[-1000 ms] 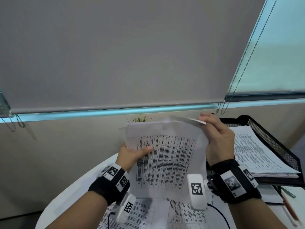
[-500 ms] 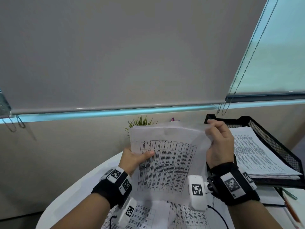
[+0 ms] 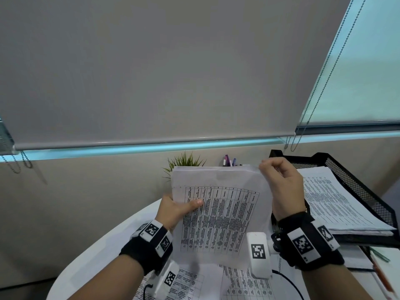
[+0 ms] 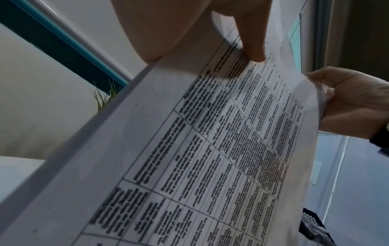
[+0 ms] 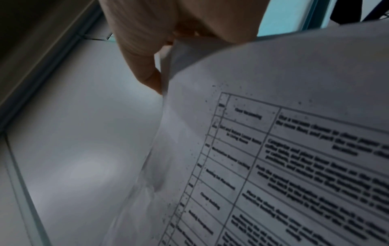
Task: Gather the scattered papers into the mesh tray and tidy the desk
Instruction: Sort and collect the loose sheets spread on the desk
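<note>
Head view: papers (image 3: 220, 213) (upright) in both hands.

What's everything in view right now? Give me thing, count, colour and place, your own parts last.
held papers: a few sheets, white with printed tables, raised between both hands
loose papers: several, white, on the desk below
mesh tray: one, black, right, holding a paper stack
desk: one, white, rounded edge
plant: one, green, behind the held papers
pens: a few, purple and blue, beside the plant
roller blind: one, grey, above
wrist cameras: two, white
left hand: grips left edge, thumb on front
right hand: pinches top right corner
</note>
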### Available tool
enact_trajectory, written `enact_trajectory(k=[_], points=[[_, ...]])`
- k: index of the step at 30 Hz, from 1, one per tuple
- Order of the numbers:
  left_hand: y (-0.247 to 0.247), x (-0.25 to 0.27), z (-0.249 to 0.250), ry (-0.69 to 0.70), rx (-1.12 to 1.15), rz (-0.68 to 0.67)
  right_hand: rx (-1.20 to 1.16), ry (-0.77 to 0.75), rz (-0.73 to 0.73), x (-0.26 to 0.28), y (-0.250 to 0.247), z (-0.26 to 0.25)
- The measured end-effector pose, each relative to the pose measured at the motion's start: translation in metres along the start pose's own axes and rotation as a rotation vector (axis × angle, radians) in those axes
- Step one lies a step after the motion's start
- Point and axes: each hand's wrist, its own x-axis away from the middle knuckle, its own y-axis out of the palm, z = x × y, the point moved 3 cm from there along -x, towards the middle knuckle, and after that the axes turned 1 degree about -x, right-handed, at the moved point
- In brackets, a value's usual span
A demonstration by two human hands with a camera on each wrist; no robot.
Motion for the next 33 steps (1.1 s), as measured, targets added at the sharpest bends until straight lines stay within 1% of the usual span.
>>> enact_trajectory(k=[3,5,7,9,13,17,20,23,25,27,29,30,32,33], points=[[0.000,-0.001,0.000,-0.007,0.004,0.006,-0.011,0.002,-0.026,0.001,0.000,0.001],[0.000,-0.001,0.000,-0.010,0.005,0.013,-0.021,-0.002,-0.073,0.002,0.000,-0.002],[0.000,-0.001,0.000,-0.011,0.008,0.005,0.046,-0.011,-0.118,0.004,0.000,-0.003],[0.001,0.000,0.000,-0.015,0.006,-0.009,0.109,-0.025,-0.098,0.006,-0.001,-0.003],[0.002,-0.001,-0.001,-0.013,0.001,-0.010,0.083,-0.023,-0.006,0.006,-0.006,-0.003],[0.003,0.001,0.000,-0.007,0.020,-0.021,0.159,-0.048,-0.060,0.007,-0.007,-0.003],[0.003,0.001,0.003,-0.001,0.032,-0.019,0.090,-0.058,-0.060,0.007,-0.010,-0.004],[0.004,0.002,0.005,0.011,0.033,-0.009,0.069,-0.070,-0.070,0.005,-0.013,-0.005],[0.003,0.003,0.005,0.025,0.035,0.007,0.002,-0.011,-0.120,0.006,-0.015,0.000],[0.001,0.002,0.007,0.037,0.069,0.046,-0.060,0.116,-0.205,0.011,-0.019,0.014],[0.000,0.001,0.011,0.052,0.100,0.075,0.024,0.268,-0.310,0.021,-0.017,0.032],[0.000,0.001,0.013,0.062,0.107,0.080,0.086,0.317,-0.333,0.027,-0.015,0.040],[0.003,0.002,0.017,0.089,0.105,0.087,0.132,0.395,-0.276,0.035,-0.014,0.055],[0.003,0.003,0.017,0.101,0.099,0.094,0.114,0.402,-0.237,0.037,-0.013,0.060]])
